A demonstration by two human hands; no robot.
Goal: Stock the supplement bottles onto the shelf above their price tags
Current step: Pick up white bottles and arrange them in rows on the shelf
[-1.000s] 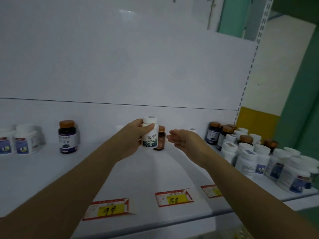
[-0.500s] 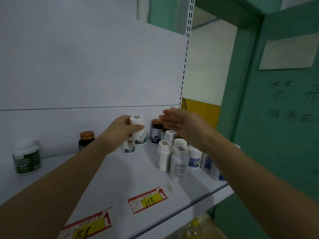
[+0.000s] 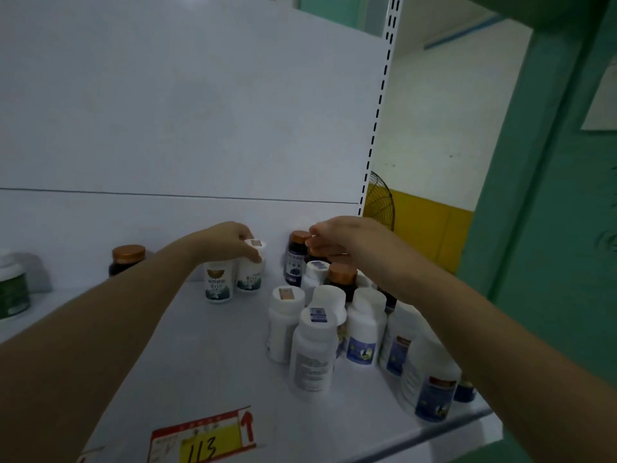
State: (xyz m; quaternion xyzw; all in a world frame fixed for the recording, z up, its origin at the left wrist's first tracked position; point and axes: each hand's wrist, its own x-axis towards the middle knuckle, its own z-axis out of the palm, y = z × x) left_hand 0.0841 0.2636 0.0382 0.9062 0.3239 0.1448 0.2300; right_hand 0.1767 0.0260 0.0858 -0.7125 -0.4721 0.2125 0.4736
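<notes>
My left hand (image 3: 230,242) grips a white supplement bottle with a green label (image 3: 251,274) by its lid, at the back of the white shelf (image 3: 207,362). The bottle's base is down at shelf level, touching a matching bottle (image 3: 218,285) on its left. My right hand (image 3: 344,238) reaches over a cluster of bottles, and its fingers curl onto the brown cap of a dark bottle (image 3: 316,252). Another dark brown-capped bottle (image 3: 296,259) stands just left of it. A red and yellow price tag reading 113 (image 3: 203,442) lies on the shelf's front edge.
Several white bottles (image 3: 317,355) crowd the shelf's right end under my right forearm. A brown-capped dark bottle (image 3: 127,260) and a green jar (image 3: 13,289) stand at the left. A green door frame (image 3: 534,228) and a fan (image 3: 380,202) are to the right.
The view has swung right along the shelf. My left hand has lowered the white bottle next to its match. My right hand went from flat and open to curled on a brown cap.
</notes>
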